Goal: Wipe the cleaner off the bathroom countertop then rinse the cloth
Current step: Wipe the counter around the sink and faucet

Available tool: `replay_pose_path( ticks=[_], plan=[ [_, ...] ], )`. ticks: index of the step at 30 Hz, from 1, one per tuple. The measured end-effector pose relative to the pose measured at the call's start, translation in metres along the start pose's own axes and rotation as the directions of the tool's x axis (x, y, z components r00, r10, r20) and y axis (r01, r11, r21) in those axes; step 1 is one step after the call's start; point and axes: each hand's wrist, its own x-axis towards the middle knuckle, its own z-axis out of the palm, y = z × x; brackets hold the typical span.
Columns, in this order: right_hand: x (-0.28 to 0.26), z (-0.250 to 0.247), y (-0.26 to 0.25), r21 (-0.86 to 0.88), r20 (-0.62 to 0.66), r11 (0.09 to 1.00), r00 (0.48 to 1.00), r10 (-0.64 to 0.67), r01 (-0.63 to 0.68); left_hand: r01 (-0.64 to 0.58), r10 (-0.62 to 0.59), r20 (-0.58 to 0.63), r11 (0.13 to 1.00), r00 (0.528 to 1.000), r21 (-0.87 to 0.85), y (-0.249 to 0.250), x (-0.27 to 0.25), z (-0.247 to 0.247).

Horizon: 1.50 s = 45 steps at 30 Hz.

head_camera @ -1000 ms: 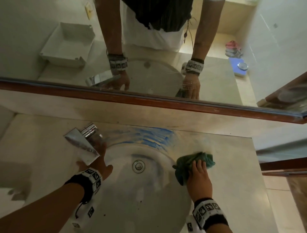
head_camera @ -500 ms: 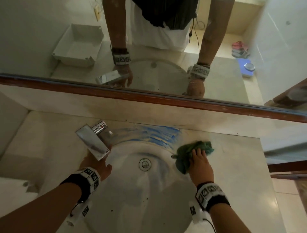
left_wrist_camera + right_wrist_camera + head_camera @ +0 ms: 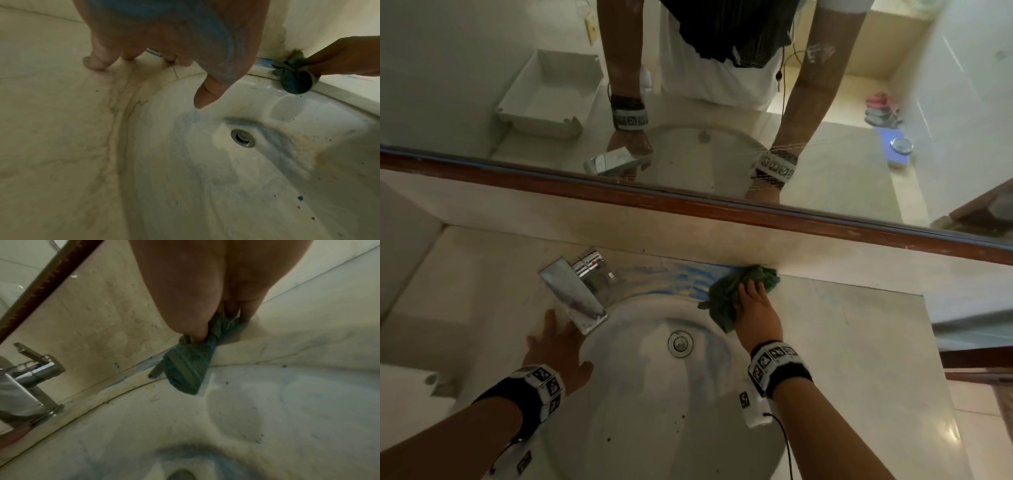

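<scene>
Blue cleaner streaks (image 3: 681, 277) lie on the beige countertop (image 3: 842, 329) behind the white sink (image 3: 654, 411). My right hand (image 3: 751, 294) grips a bunched green cloth (image 3: 724, 301) and presses it on the counter at the foot of the backsplash, at the streaks' right end. In the right wrist view the thumb and fingers pinch the cloth (image 3: 187, 371), whose tail hangs over the sink rim. My left hand (image 3: 558, 339) rests flat on the counter left of the basin, partly under the chrome faucet (image 3: 578, 294); its fingertips (image 3: 92, 63) touch the stone, and blue is smeared on the palm.
A wood-framed mirror (image 3: 688, 202) runs above the backsplash. The drain (image 3: 680, 343) sits mid-basin, with blue smears and dark specks around it. A wall closes the counter's left side, and a white object (image 3: 400, 390) stands at the near left. The counter ends at the right.
My right hand has pushed the cloth from the sink's right rim back to the backsplash. My left hand has drawn back from under the faucet and now lies spread on the counter.
</scene>
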Motion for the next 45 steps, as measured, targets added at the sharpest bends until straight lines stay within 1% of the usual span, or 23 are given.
replay_pose_path(
  ticks=[2,3,4,5,6,8,10,12,15,16,18,20,23,26,27,28,31,35,37,39,41,44,45],
  plan=[
    [-0.019,0.006,0.013,-0.018,-0.011,0.999,0.999,-0.047,0.046,-0.007,0.007,-0.004,1.000,1.000,-0.012,-0.001,0.000,0.000],
    [-0.032,0.013,0.024,-0.055,-0.021,0.996,0.997,-0.069,0.068,-0.013,0.013,0.001,1.000,1.000,-0.007,-0.001,-0.001,0.000],
    [-0.045,0.021,0.038,-0.095,-0.028,0.994,0.998,-0.065,0.062,-0.018,0.018,0.007,1.000,1.000,-0.002,-0.001,-0.001,0.001],
    [-0.059,0.030,0.050,-0.085,-0.032,0.996,0.999,-0.018,0.016,-0.018,0.018,0.010,1.000,1.000,0.002,0.000,-0.001,0.000],
    [-0.070,0.038,0.061,-0.055,-0.006,0.998,1.000,0.031,-0.031,-0.015,0.015,0.012,1.000,1.000,0.003,0.000,-0.001,0.001],
    [-0.073,0.049,0.075,-0.056,0.000,0.996,0.998,0.068,-0.068,-0.006,0.006,0.018,1.000,1.000,0.004,0.002,0.000,-0.001],
    [-0.059,0.047,0.070,-0.135,0.052,0.989,0.996,0.071,-0.064,0.001,-0.002,0.022,1.000,1.000,0.007,0.004,-0.002,-0.002],
    [-0.034,0.039,0.053,-0.164,0.074,0.986,0.997,0.015,-0.003,0.009,-0.009,0.009,1.000,1.000,-0.009,0.004,-0.002,-0.002],
    [0.001,0.018,0.016,-0.049,0.026,0.999,1.000,0.002,-0.001,0.011,-0.011,0.016,1.000,1.000,-0.024,0.003,-0.001,-0.003],
    [0.011,0.013,0.006,-0.029,-0.002,1.000,1.000,-0.008,0.008,0.014,-0.014,0.016,1.000,1.000,-0.023,0.003,-0.001,-0.002],
    [0.022,0.008,-0.005,-0.021,-0.006,1.000,1.000,-0.009,0.009,0.017,-0.016,0.021,0.999,1.000,-0.030,0.005,-0.003,-0.005],
    [0.013,0.006,-0.003,-0.017,0.026,1.000,1.000,0.004,-0.004,0.022,-0.022,0.023,0.999,0.999,-0.036,0.007,-0.004,-0.007],
    [-0.023,0.003,0.017,-0.052,0.062,0.999,0.998,-0.007,0.011,0.014,-0.013,0.031,1.000,0.999,-0.026,0.005,-0.002,-0.007],
    [-0.060,0.017,0.040,0.003,0.010,0.999,0.999,0.053,-0.053,0.004,-0.003,0.006,1.000,1.000,-0.027,0.003,-0.002,-0.003],
    [-0.068,0.023,0.045,0.031,-0.012,0.996,0.997,0.078,-0.078,-0.001,0.001,-0.003,1.000,1.000,-0.029,0.004,-0.002,-0.003],
    [-0.072,0.028,0.046,0.025,-0.015,0.996,0.996,0.092,-0.091,-0.005,0.005,-0.009,1.000,1.000,-0.027,0.004,-0.002,-0.002],
    [-0.053,0.033,0.039,-0.031,-0.026,0.995,0.995,0.092,-0.093,0.000,0.000,0.010,1.000,1.000,-0.023,0.005,-0.003,-0.005],
    [-0.002,0.018,0.010,-0.037,0.011,0.999,1.000,0.028,-0.028,0.000,0.001,0.018,1.000,1.000,-0.020,0.004,-0.004,-0.008],
    [0.011,0.011,-0.003,-0.071,0.018,0.997,1.000,0.013,-0.011,-0.006,0.007,0.028,1.000,1.000,-0.027,0.004,-0.005,-0.009],
    [0.007,0.007,-0.005,-0.056,0.027,0.998,0.999,0.022,-0.020,-0.019,0.020,0.047,1.000,0.999,-0.023,0.003,-0.006,-0.011],
    [-0.010,0.009,0.005,-0.038,0.041,0.998,0.998,0.050,-0.048,-0.032,0.032,0.064,0.999,0.997,-0.009,0.002,-0.007,-0.013],
    [-0.052,0.022,0.033,-0.091,0.024,0.991,0.995,0.097,-0.094,-0.052,0.054,0.074,0.998,0.996,-0.024,0.000,-0.008,-0.014],
    [-0.068,0.026,0.042,-0.085,0.006,0.989,0.992,0.125,-0.124,-0.056,0.058,0.078,0.998,0.995,-0.029,-0.001,-0.007,-0.013]
  ],
)
